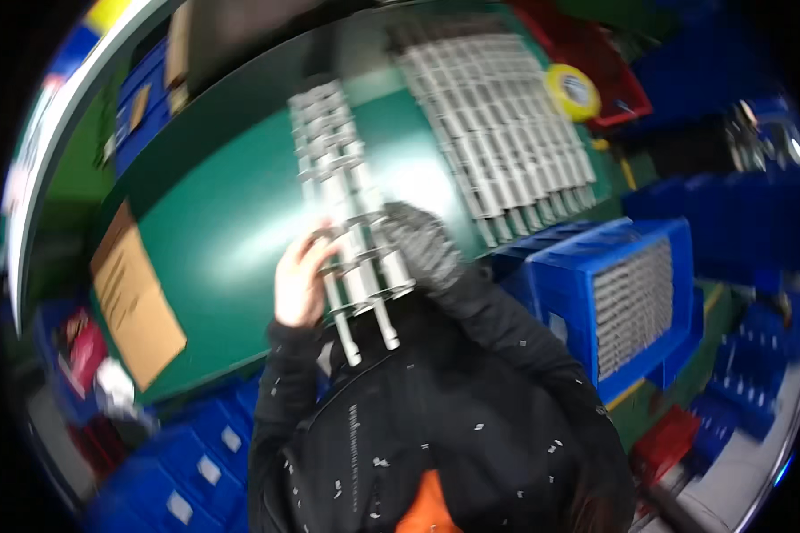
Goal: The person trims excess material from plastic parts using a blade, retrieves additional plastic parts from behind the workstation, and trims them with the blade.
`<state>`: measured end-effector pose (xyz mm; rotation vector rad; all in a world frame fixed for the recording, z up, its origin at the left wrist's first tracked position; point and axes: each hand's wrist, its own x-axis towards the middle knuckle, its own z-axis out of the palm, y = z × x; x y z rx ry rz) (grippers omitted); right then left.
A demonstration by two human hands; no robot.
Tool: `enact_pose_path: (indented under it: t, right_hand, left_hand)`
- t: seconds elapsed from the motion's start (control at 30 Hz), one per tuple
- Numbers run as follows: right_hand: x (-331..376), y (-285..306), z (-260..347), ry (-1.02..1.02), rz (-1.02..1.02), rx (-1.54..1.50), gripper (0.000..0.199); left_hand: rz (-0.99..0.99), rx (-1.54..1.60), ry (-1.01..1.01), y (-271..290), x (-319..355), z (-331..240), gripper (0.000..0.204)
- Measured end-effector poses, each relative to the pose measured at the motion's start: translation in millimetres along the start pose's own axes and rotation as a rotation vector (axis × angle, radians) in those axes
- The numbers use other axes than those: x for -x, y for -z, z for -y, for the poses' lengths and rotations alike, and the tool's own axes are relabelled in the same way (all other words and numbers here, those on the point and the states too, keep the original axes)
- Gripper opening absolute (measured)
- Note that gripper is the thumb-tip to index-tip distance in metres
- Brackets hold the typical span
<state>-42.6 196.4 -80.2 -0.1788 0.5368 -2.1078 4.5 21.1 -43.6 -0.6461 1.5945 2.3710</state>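
Left hand [298, 282] is bare, fingers curled around the left edge of a strip of grey plastic parts [351, 240], gripping it. Right hand [422, 244] wears a grey knit glove and closes over the strip's right edge, holding the same piece. The strip sits between the two hands, just above the near edge of the green table [213, 231], its pegs sticking out below the hands toward the body. It runs away up the table as a long row. A larger sheet of grey parts [507, 133] lies well to the right on the table. Blue bin [631, 293] with more grey parts sits right of the gloved hand. Heavy motion blur: part shapes unclear, right fingertips not distinguishable.
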Motion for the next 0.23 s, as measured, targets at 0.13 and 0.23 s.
enact_pose_path:
  t: [0.13,0.23]
  right_hand:
    - [-26.6,28.0,-41.8,0.635,-0.530,1.549,0.022]
    - [-10.3,27.5,-9.0,0.597,-0.710,1.477,0.024]
  left_hand:
    - [-0.063,-0.045,-0.058,20.8,7.3,6.9,0.039]
    - [0.214,-0.086,-0.059,16.4,-12.6,9.2,0.050]
